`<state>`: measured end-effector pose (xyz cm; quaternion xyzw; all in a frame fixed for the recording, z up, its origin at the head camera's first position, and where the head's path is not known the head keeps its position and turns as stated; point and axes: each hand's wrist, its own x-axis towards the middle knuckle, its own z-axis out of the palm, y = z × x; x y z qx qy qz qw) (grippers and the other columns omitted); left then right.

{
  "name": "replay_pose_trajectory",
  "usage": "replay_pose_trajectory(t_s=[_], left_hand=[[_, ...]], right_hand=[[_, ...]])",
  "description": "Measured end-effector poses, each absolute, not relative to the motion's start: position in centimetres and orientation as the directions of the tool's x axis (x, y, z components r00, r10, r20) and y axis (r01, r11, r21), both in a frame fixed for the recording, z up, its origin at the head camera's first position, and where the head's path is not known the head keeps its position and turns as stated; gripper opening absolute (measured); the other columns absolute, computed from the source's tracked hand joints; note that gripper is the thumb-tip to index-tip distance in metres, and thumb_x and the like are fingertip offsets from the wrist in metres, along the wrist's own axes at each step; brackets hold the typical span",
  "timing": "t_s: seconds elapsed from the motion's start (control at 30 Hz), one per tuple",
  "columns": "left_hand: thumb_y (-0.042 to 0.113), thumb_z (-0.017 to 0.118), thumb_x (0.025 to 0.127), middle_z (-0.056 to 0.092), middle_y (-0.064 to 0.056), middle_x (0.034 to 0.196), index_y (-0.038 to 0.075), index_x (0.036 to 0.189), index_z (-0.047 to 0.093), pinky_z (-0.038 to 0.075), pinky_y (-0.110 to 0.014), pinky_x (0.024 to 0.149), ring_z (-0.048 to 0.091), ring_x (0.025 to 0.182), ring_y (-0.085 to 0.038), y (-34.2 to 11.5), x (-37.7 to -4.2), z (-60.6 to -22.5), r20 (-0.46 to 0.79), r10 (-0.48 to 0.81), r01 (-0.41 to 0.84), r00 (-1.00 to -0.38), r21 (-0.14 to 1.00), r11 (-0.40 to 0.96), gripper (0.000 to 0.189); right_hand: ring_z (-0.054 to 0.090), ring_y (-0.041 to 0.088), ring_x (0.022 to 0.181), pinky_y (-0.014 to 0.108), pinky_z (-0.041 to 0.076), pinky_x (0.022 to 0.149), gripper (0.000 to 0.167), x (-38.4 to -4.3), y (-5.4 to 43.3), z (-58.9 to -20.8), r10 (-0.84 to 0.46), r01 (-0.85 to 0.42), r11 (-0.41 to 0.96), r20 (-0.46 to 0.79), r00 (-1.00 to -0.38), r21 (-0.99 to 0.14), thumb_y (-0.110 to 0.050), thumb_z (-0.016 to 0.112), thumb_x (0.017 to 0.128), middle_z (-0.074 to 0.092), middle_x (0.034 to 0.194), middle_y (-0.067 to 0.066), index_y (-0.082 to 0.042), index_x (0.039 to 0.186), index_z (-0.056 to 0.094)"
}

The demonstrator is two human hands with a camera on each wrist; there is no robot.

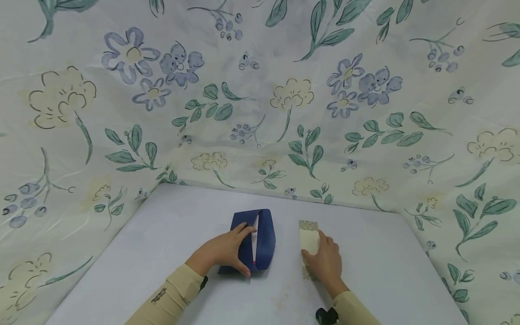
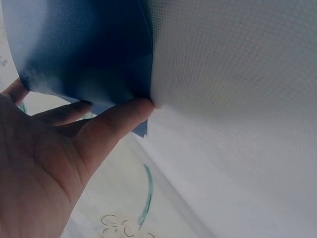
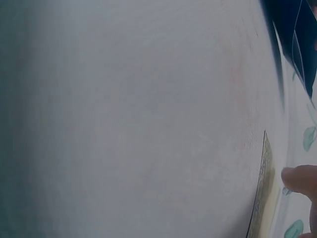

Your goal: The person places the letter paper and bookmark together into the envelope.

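Table (image 1: 178,221), white, bearing both items. Blue envelope (image 1: 266,239), mouth gaping; best held steady. Left hand (image 1: 228,248), spread wide, gripping envelope between thumb and fingers. Right hand (image 1: 330,259), narrower, holding card across its width; light pressure advisable against bending. Card (image 1: 309,240), cream, speckled ends, right of envelope.

A white tabletop (image 3: 148,124) is filling most of the right wrist view.
At the lower right, a cream strip (image 3: 261,198) with a speckled end is appearing at a steep slant, and the right hand (image 3: 303,183) is showing only partly at the frame's edge, one fingertip pointing toward the strip. A dark blue folded piece (image 3: 292,29) is occupying the upper right corner; below it, patterned cloth (image 3: 309,138) is displaying green leaves.
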<state>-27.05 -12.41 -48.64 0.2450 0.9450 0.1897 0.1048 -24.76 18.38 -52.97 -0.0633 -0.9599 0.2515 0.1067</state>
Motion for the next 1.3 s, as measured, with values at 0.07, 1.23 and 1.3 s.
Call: replay_pose_trajectory(t_s=[0.07,1.23,1.3], left_hand=[[0.062,0.094,0.058,0.026,-0.022,0.164,0.023,0.157,0.035,0.044,-0.062,0.104,0.047,0.136,-0.047,-12.4,-27.0,-48.6,-0.108,0.501,0.421,-0.859,0.409,0.81,0.121],[0.061,0.094,0.058,0.027,-0.023,0.163,0.024,0.156,0.035,0.044,-0.062,0.103,0.048,0.135,-0.048,-12.1,-27.0,-48.6,-0.102,0.502,0.425,-0.859,0.407,0.808,0.12],[0.061,0.094,0.058,0.027,-0.023,0.163,0.024,0.156,0.035,0.045,-0.062,0.103,0.048,0.135,-0.048,-12.2,-27.0,-48.6,-0.1,0.503,0.427,-0.859,0.405,0.809,0.121]], right_hand=[[0.053,0.046,0.119,0.059,0.048,0.094,0.084,-24.7,18.5,-52.9,0.178,0.079,0.868,0.157,-0.971,-0.491,-0.036,0.081,0.085,0.052,0.135,0.03,0.004,0.149,0.042],[0.051,0.056,0.118,0.065,0.044,0.096,0.1,-24.7,17.7,-52.0,0.236,0.185,0.828,0.029,-0.971,-0.529,-0.035,0.086,0.08,0.044,0.132,0.042,0.013,0.15,0.032],[0.05,0.056,0.119,0.065,0.044,0.097,0.101,-24.7,17.7,-51.9,0.234,0.182,0.834,0.036,-0.972,-0.521,-0.035,0.086,0.08,0.044,0.132,0.042,0.012,0.15,0.031]])
